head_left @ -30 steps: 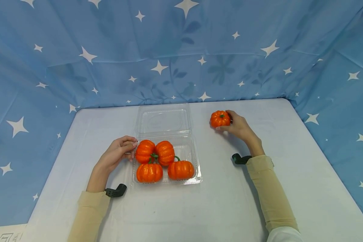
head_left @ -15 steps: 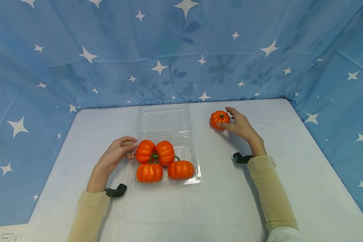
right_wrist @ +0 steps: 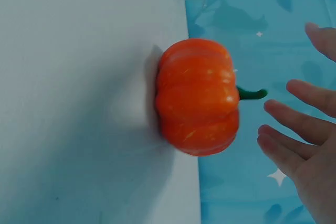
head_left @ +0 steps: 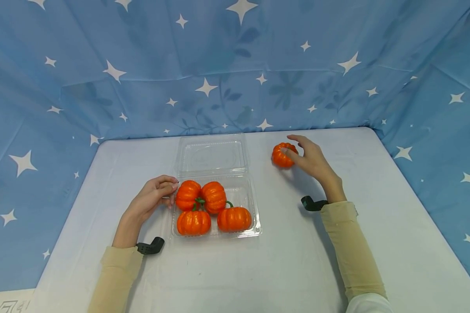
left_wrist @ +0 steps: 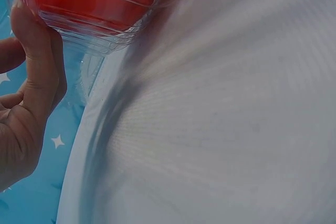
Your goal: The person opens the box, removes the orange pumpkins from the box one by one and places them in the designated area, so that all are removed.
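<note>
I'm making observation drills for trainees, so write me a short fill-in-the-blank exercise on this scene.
1. The clear container holds exactly ____ pumpkins.
2. Its lid is ____, not closed.
3. The right hand is near the lone pumpkin, whose stem is coloured ____.
4. In the head view, the left hand is at the container's ____ side.

Missing words: four; open; green; left.

Right hand [head_left: 311, 160], fingers [right_wrist: 296, 121] spread apart
</note>
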`<control>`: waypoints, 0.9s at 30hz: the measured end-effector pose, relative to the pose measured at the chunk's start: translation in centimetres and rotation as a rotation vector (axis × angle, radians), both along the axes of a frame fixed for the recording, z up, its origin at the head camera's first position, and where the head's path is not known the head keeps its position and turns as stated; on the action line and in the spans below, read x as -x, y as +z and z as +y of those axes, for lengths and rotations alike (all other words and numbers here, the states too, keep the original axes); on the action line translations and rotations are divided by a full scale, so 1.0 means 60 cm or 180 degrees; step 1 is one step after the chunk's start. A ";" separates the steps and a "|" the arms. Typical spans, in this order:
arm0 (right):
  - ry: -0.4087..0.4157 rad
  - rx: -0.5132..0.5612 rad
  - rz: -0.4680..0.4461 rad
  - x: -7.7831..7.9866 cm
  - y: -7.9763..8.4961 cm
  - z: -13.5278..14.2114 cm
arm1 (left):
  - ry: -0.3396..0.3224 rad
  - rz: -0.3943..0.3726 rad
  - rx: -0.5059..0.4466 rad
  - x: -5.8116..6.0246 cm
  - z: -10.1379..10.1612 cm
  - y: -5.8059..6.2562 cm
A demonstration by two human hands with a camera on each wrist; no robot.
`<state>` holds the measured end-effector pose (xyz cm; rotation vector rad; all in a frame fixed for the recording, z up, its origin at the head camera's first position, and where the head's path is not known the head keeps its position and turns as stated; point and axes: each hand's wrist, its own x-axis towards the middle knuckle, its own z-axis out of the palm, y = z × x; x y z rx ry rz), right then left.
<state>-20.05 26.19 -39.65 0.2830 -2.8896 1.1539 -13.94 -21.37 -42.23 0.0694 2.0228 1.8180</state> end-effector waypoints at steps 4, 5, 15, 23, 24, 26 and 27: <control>0.0049 0.0011 0.0168 -0.007 0.009 -0.007 | 0.0002 0.0004 0.0003 0.000 0.000 0.001; 0.0069 0.0005 0.0198 -0.009 0.012 -0.010 | 0.0001 0.0002 0.0004 0.000 0.000 0.001; 0.0368 0.0110 0.0218 -0.031 0.046 -0.042 | -0.0025 0.0048 0.0021 0.001 0.000 -0.002; 0.0689 0.0144 0.0048 -0.059 0.071 -0.067 | -0.0015 0.0037 0.0016 0.001 0.001 -0.001; 0.0749 0.0123 0.0024 -0.062 0.074 -0.070 | -0.0013 0.0036 0.0016 0.001 0.001 -0.001; 0.0873 0.0105 -0.0017 -0.068 0.079 -0.076 | -0.0015 0.0041 0.0019 0.000 0.001 -0.001; 0.0940 0.0119 -0.0038 -0.070 0.082 -0.079 | -0.0015 0.0043 0.0021 0.000 0.000 0.000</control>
